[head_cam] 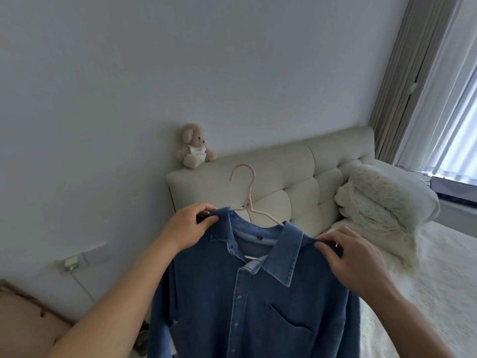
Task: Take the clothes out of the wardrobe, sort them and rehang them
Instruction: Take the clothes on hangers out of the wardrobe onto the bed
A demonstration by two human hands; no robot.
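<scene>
Denim shirt (258, 293) fills the lower centre of the frame, held up in the air on a pale wire hanger (247, 200) whose hook rises above the collar toward the middle of the picture. The left hand (189, 226) pinches the shoulder seam on the left of the frame, thumb and fingers closed on the cloth; the right hand (353, 257) grips the opposite shoulder on the right, fingers curled over the fabric. The two hands are well apart, one at each shoulder. Denim like this is likely fairly heavy and soft but with some body, so it should drape rather than slip, and the shoulders over the hanger arms look like the soundest hold; the hook is the other sensible place to carry it. The buttoned placket and chest pocket hang straight below. Behind, a padded headboard (284, 177) carries a teddy bear (193, 146) at centre, and folded bedding (382, 202) lies on the bed (438, 280) at the right.
</scene>
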